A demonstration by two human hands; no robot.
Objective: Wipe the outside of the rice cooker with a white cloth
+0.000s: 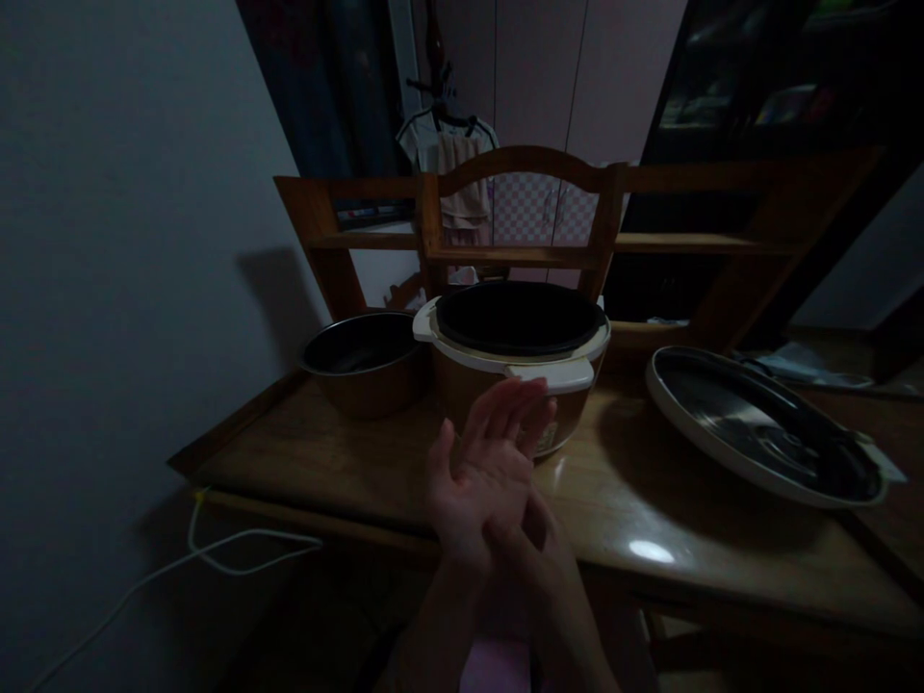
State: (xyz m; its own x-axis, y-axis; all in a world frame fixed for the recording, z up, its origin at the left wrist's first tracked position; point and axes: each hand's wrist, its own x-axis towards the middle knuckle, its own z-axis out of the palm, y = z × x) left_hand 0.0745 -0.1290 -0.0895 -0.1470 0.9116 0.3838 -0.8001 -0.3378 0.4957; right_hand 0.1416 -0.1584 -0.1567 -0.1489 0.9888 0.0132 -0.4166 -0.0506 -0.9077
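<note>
My left hand (485,481) is held palm up in front of the cooker, its thumb spread and its fingers slightly curled, with nothing in it. Around its wrist side, my right hand (538,553) grips it, the thumb lying across the base of the palm. Just beyond my fingertips stands a rice cooker body (469,385) with a white rim and white handles, its dark round opening facing up. To its left is a dark inner pot (368,385). On the right lies the cooker's round lid (765,433), tilted with its inner side showing.
Everything stands on a wooden desk (303,472) with a wooden shelf frame (520,255) along its back. A white cable (245,534) hangs by the wall at the left front. Clothes (462,183) hang behind the desk.
</note>
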